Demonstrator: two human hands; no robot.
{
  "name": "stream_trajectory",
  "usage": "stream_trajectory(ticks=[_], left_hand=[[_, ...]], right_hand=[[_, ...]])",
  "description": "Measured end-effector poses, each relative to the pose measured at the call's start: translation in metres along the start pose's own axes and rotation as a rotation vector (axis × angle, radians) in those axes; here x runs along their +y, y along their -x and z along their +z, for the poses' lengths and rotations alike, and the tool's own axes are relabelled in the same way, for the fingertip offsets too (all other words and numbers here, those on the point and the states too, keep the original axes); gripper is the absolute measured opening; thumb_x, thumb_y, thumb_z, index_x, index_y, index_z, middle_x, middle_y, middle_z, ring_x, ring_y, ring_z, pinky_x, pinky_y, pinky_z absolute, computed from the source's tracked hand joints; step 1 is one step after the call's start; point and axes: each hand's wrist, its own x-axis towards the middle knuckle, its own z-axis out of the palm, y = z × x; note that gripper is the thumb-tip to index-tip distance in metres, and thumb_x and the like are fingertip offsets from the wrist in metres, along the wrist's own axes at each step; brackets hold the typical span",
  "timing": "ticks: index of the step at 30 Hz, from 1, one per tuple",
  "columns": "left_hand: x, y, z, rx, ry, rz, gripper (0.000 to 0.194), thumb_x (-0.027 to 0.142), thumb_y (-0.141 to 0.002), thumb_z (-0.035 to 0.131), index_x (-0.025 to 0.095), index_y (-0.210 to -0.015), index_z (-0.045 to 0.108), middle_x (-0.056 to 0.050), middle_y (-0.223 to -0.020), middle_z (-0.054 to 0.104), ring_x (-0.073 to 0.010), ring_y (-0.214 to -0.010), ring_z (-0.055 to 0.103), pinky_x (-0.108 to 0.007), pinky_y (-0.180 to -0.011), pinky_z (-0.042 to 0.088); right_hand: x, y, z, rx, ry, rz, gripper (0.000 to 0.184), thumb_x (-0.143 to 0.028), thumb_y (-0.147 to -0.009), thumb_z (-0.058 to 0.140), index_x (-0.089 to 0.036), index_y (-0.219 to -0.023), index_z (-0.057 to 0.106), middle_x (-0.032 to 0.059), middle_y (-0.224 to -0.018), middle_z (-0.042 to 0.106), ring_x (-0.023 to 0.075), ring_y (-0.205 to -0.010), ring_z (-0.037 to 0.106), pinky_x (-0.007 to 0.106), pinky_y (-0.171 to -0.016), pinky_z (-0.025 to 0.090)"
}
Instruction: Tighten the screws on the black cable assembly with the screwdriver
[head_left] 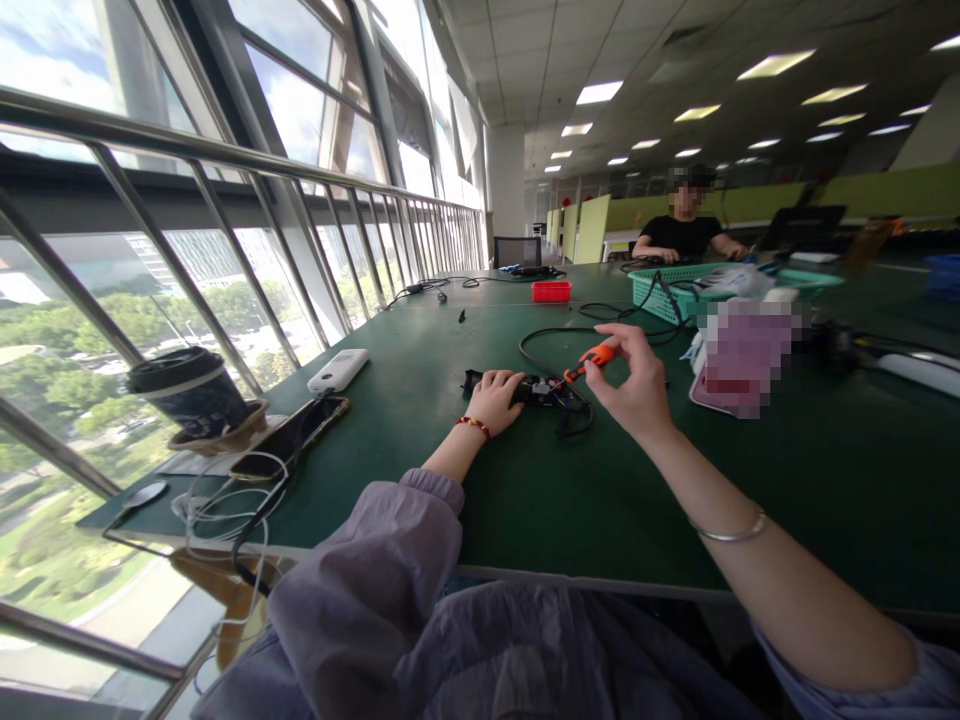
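– At the left end of the green table (420,430), beside the railing (300,170), what stands near you?

– You have a lidded paper cup (196,395) in a cardboard cup holder (244,428), then a smartphone (292,438) lying next to it, and a white power bank (339,371) just beyond the phone.

– And your left hand (496,400)?

– It lies over the left end of the black wired device (538,391), fingers curved across the top, a red beaded bracelet (473,427) on your wrist. Whether you grip it underneath, I cannot tell. The device lies on the table in front of you, and a small red tray (551,292) sits well beyond it.

– What of your right hand (634,385)?

– You pinch the orange handle of a screwdriver (598,358) between thumb and fingertips, its shaft slanting down toward the device; whether the tip touches is too small to tell.

– And farther right of you?

– A green plastic basket (646,292) holding assorted items, with a person in a black T-shirt (686,237) seated across the table behind it.
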Motion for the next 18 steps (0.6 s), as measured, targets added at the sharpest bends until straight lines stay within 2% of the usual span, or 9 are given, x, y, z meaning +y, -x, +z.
stream_trajectory(ticks=[2, 4, 6, 9, 13, 15, 18], left_hand=[[0.0001, 0.0000, 0.0000, 0.000, 0.002, -0.002, 0.053, 0.027, -0.084, 0.054, 0.025, -0.136, 0.042, -0.006, -0.138, 0.046, -0.0273, -0.127, 0.035, -0.044, -0.106, 0.035], [0.0000, -0.0001, 0.0001, 0.000, 0.002, -0.003, 0.053, 0.027, -0.084, 0.054, 0.026, -0.136, 0.042, -0.006, -0.138, 0.046, -0.0274, -0.127, 0.035, -0.044, -0.106, 0.035], [-0.0001, -0.0001, 0.0002, 0.001, 0.000, -0.004, 0.053, 0.027, -0.084, 0.054, 0.026, -0.136, 0.042, -0.006, -0.138, 0.046, -0.0272, -0.127, 0.035, -0.044, -0.106, 0.035], [0.0001, 0.0002, -0.0002, -0.002, -0.003, -0.004, 0.053, 0.027, -0.084, 0.054, 0.025, -0.136, 0.042, -0.006, -0.138, 0.046, -0.0271, -0.128, 0.035, -0.044, -0.107, 0.034], [0.0000, 0.0003, 0.0000, -0.003, 0.000, -0.003, 0.054, 0.027, -0.084, 0.054, 0.024, -0.136, 0.042, -0.007, -0.138, 0.046, -0.0272, -0.128, 0.034, -0.043, -0.107, 0.034], [-0.0004, 0.0001, 0.0008, 0.002, 0.003, -0.001, 0.053, 0.027, -0.084, 0.054, 0.025, -0.136, 0.042, -0.007, -0.138, 0.046, -0.0271, -0.128, 0.035, -0.044, -0.107, 0.035], [-0.0012, -0.0003, 0.0019, 0.006, 0.007, 0.001, 0.054, 0.026, -0.084, 0.054, 0.027, -0.136, 0.042, -0.006, -0.137, 0.046, -0.0272, -0.127, 0.035, -0.045, -0.106, 0.036]], right_hand=[[0.0002, -0.0002, -0.0002, -0.006, 0.018, 0.011, 0.030, -0.028, -0.074, 0.060, -0.022, -0.103, 0.057, -0.0010, -0.071, 0.058, 0.0179, -0.068, 0.057, 0.036, -0.076, 0.046], [0.0001, -0.0004, -0.0007, -0.024, 0.050, 0.031, 0.018, -0.032, -0.076, 0.059, -0.023, -0.091, 0.061, -0.0020, -0.061, 0.054, 0.0186, -0.065, 0.056, 0.035, -0.073, 0.046], [-0.0001, -0.0003, -0.0010, -0.031, 0.069, 0.050, 0.014, -0.036, -0.077, 0.059, -0.023, -0.081, 0.061, -0.0018, -0.056, 0.051, 0.0192, -0.064, 0.055, 0.034, -0.070, 0.045], [0.0002, 0.0003, -0.0003, -0.013, 0.052, 0.050, 0.019, -0.035, -0.077, 0.059, -0.022, -0.091, 0.061, -0.0019, -0.061, 0.053, 0.0185, -0.065, 0.055, 0.035, -0.071, 0.046], [0.0019, 0.0005, 0.0015, 0.028, 0.014, 0.020, 0.034, -0.029, -0.076, 0.059, -0.022, -0.108, 0.055, 0.0014, -0.080, 0.061, 0.0188, -0.074, 0.059, 0.037, -0.078, 0.047], [0.0025, 0.0000, 0.0014, 0.039, 0.028, 0.039, 0.031, -0.030, -0.076, 0.059, -0.022, -0.106, 0.056, 0.0010, -0.077, 0.061, 0.0192, -0.074, 0.059, 0.037, -0.078, 0.047], [0.0022, -0.0010, -0.0001, 0.015, 0.062, 0.073, 0.016, -0.034, -0.077, 0.059, -0.023, -0.088, 0.061, -0.0006, -0.064, 0.058, 0.0190, -0.067, 0.058, 0.035, -0.072, 0.047]])
